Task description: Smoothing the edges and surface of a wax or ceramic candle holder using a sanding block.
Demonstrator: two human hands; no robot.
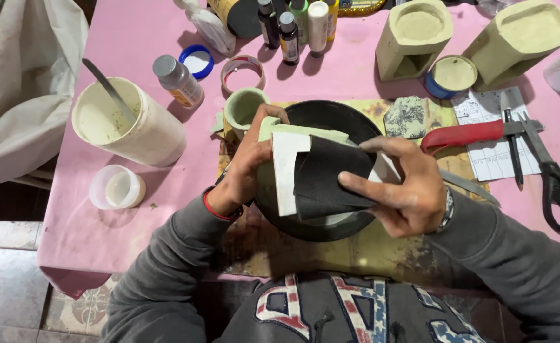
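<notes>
My left hand [245, 166] grips a pale green block-shaped piece [280, 133] and holds it over a black bowl [331, 114]. My right hand [404, 184] presses a folded sheet of black sandpaper with a white back [321, 174] against that piece. The sheet hides most of the piece's front face. Both hands work above a stained yellow mat [369, 251] on the pink tablecloth [127, 38].
A big white tub with a stirring tool [127, 124], a small plastic cup [116, 187], a small green cup [245, 108], a tape roll [242, 70] and several bottles [287, 35] stand left and behind. Two pale green cast holders [413, 38], a red-handled knife [464, 134] and scissors [556, 174] lie right.
</notes>
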